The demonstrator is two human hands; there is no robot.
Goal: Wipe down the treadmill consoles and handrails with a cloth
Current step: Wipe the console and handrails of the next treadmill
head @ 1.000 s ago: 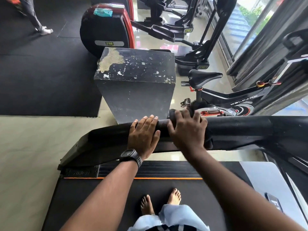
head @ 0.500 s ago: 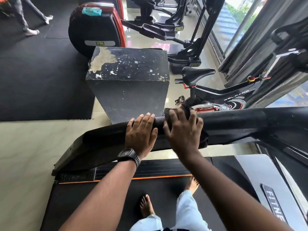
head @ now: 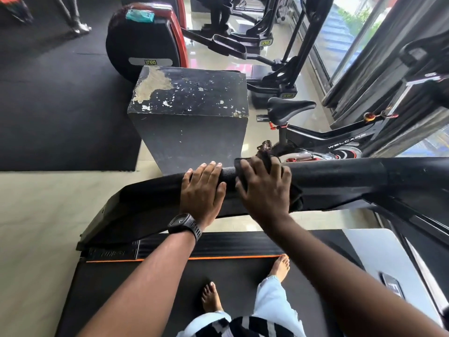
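Note:
A thick black treadmill handrail [head: 340, 176] runs across the middle of the head view. My left hand [head: 202, 192], with a black watch on its wrist, lies over the rail with its fingers draped across the top. Just to its right, my right hand [head: 264, 188] presses a dark cloth [head: 296, 198] against the rail, fingers spread over it. The cloth wraps the rail and shows at the hand's top and right edges. My bare feet stand on the black treadmill belt [head: 145, 283] below.
A worn black box [head: 189, 117] stands just beyond the rail. Behind it are a red and black machine [head: 145, 42] and an exercise bike [head: 315, 132] at right. A black floor mat [head: 60, 93] lies at left; a person's legs [head: 73, 15] show top left.
My right foot has stepped to the right on the belt and my view has shifted. Both hands stay side by side on the rail, the right one still on the cloth.

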